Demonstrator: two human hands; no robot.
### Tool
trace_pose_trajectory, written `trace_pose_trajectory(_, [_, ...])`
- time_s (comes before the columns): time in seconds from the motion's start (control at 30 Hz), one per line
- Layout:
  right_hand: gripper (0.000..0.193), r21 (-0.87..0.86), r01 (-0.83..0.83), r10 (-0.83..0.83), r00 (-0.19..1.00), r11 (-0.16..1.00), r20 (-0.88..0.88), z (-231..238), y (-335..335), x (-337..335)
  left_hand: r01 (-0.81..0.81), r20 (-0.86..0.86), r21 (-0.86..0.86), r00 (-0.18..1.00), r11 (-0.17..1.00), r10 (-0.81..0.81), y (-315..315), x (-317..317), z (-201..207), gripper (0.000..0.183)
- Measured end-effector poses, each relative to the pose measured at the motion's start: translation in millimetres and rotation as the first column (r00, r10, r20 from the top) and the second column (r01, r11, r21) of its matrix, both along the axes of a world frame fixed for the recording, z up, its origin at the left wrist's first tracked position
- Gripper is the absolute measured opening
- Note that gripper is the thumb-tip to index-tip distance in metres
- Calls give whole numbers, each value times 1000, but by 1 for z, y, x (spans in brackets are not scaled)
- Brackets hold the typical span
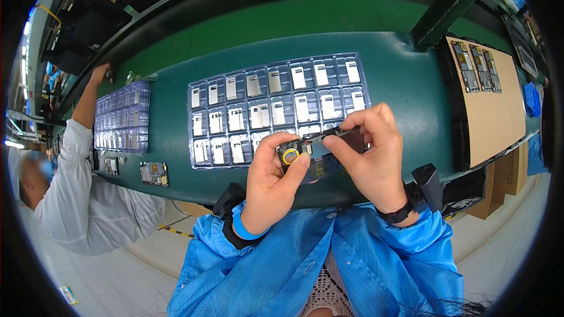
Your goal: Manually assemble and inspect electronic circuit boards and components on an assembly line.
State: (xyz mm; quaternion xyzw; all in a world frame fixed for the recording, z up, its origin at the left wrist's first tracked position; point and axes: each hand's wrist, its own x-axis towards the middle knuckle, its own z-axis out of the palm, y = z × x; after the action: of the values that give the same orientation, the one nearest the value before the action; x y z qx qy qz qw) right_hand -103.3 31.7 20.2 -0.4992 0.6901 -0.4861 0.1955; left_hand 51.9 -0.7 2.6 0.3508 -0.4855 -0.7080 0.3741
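Observation:
Both my hands hold a dark circuit board (320,169) above the table's near edge, in front of my chest. A yellow ring marks its left end, and a silver plate (317,149) lies along its upper part. My left hand (271,182) pinches the left end, thumb near the yellow ring. On the right end my right hand (379,158) is closed, its thumb pressing by the silver plate; its fingers partly hide that end. Just beyond stands a clear plastic tray (189,118) with rows of pockets, holding several small silver metal plates. My hands cover its near right corner.
At left, a co-worker in a pale coat (88,214) reaches past a second clear tray (121,97). Near them lie two circuit boards, one (154,174) closer to me. At right, three boards (465,69) rest on a tan sheet (490,117) beside a dark post (449,9).

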Motion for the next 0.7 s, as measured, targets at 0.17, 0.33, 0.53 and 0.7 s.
trace_pose_trajectory(0.17, [31, -236, 93, -164, 938, 967, -305, -13, -8, -7, -12, -22, 24, 1000, 1000, 13, -2, -1, 5, 29])
trace_pose_trajectory(0.33, [26, 89, -99, 40, 859, 991, 510, -13, 6, -5, 5, 4, 23, 1000, 1000, -5, -1, 0, 5, 28])
trace_pose_trajectory(0.53, [23, 11, -53, 44, 910, 999, 412, -17, 10, -1, -22, -1, -40, 1000, 999, 22, 1, -3, 0, 24])
trace_pose_trajectory(0.7, [23, -65, 6, 7, 981, 998, 194, -12, 12, 5, -87, 17, -151, 996, 985, 90, 1, -5, -9, 24])
